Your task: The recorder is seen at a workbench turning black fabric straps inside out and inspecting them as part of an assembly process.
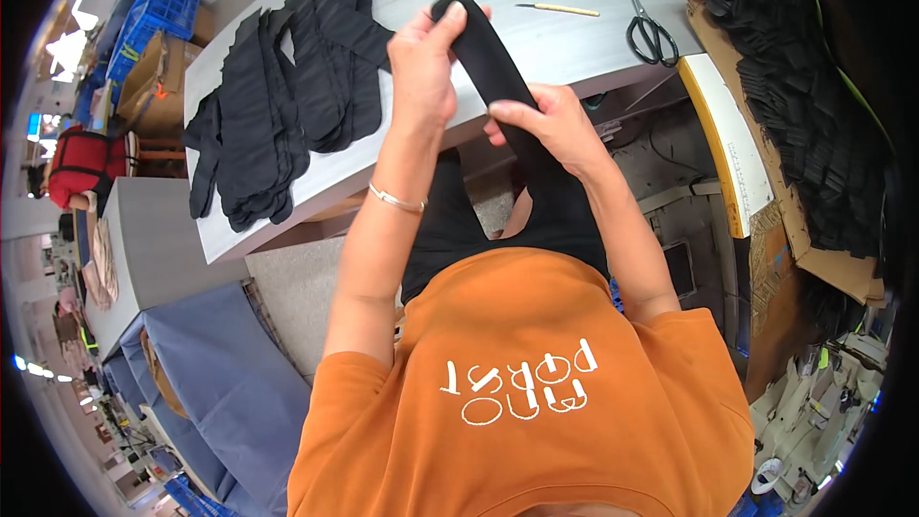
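Observation:
A long black fabric strip [488,56] with a rounded end is stretched between my two hands, above the table's near edge. My left hand [426,62] pinches its rounded far end, thumb on top. Lower down the strip, my right hand [546,124] grips it between thumb and fingers; its lower part merges with my black trousers, so where it ends is hard to see. To the left, several piles of similar black fabric strips [258,124] lie overlapping on the grey table [565,43].
Black-handled scissors [651,38] and a thin pointed tool with a pale handle [565,10] lie right of my hands. A cardboard box [833,263] full of folded black pieces [795,86] stands at the right. Blue cloth [225,373] drapes at the lower left. A person in red [84,168] is far left.

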Tool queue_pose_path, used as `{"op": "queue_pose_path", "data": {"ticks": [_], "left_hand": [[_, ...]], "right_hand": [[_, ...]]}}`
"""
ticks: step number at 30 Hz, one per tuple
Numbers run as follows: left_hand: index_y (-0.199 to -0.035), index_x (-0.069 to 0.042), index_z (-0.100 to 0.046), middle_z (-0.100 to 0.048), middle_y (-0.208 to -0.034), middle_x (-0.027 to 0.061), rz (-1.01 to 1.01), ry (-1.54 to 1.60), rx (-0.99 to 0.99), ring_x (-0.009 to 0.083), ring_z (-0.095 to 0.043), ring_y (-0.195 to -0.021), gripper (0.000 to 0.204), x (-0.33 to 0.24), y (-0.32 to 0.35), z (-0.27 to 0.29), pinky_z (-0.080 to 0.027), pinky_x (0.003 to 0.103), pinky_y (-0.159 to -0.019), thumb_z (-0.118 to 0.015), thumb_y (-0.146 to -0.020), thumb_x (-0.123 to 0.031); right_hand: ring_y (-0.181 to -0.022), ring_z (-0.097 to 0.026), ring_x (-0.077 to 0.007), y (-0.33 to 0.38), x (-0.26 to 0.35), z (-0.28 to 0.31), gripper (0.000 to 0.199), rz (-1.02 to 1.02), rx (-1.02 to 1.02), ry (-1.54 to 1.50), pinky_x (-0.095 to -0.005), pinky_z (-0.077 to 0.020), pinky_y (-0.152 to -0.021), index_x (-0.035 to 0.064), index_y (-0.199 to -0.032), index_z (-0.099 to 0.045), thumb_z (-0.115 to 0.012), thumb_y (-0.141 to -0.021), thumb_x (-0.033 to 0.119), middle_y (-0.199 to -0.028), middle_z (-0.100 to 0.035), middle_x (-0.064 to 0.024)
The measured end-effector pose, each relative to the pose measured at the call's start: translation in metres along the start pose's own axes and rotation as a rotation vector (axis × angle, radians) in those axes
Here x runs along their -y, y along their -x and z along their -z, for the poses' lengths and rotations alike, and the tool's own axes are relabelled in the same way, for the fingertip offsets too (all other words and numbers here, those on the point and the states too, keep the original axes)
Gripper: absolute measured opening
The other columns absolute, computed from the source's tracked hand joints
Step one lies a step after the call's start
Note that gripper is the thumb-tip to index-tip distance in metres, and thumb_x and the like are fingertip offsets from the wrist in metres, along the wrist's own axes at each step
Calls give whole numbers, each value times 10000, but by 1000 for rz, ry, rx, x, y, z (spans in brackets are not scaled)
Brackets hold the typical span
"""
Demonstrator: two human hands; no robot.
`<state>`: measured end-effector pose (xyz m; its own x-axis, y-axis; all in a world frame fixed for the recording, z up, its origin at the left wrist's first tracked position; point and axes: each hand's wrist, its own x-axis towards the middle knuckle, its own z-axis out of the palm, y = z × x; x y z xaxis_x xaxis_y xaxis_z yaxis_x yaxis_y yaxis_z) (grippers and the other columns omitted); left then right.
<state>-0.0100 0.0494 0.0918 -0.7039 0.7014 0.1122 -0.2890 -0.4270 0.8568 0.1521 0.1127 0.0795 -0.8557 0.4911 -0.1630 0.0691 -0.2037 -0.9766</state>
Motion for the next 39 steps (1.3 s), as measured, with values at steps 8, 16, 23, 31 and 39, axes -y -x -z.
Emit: {"op": "queue_pose_path", "data": {"ticks": [8, 16, 23, 31, 39], "left_hand": [[-994, 57, -636, -714, -900, 157, -97, -87, -234, 207, -692, -803, 138, -8, -89, 64, -559, 298, -757, -603, -949, -69], [-1262, 49, -521, -641, -1051, 65, -202, -251, -302, 142, -591, -955, 416, -29, -132, 84, -472, 288, -890, -661, -939, -173], [-1426, 92, -346, -407, -1461, 282, -290, -996, -325, 359, -383, -1391, 653, 60, -36, 77, -299, 401, -1147, -642, -906, -171], [-1423, 42, -396, -276, -1544, 266, -395, -1291, 229, 409, -174, -1476, 646, 111, 17, 19, -129, 519, -1192, -659, -893, -217], [-1426, 115, -324, -266, -1516, 337, -233, -1395, 174, 440, -181, -1461, 688, 136, 2, 28, -144, 494, -1194, -613, -934, -270]], "right_hand": [[-713, -675, -129, 55, -74, 39, 181, -325, 157, -26, -272, -530, -720, -32, -896, -696, -693, -878, 147, -787, -713, -92], [-662, -675, -229, 20, -58, 32, 227, 109, -264, 750, -319, -518, -607, -78, -974, -653, -643, -912, 140, -809, -702, -125], [-1081, -542, -365, 5, -77, 12, 802, 363, -340, 1212, -467, -452, -878, -86, -1411, -351, -723, -846, 345, -1253, -514, -226], [-784, -677, -118, -27, -109, 32, 350, -141, -47, -1, -231, -501, -701, -2, -1200, -592, -544, -1012, 289, -954, -701, -66], [-728, -662, -115, -10, -139, 20, 236, -139, 60, -255, -243, -517, -706, -34, -1077, -632, -548, -1007, 175, -786, -658, -37]]}}
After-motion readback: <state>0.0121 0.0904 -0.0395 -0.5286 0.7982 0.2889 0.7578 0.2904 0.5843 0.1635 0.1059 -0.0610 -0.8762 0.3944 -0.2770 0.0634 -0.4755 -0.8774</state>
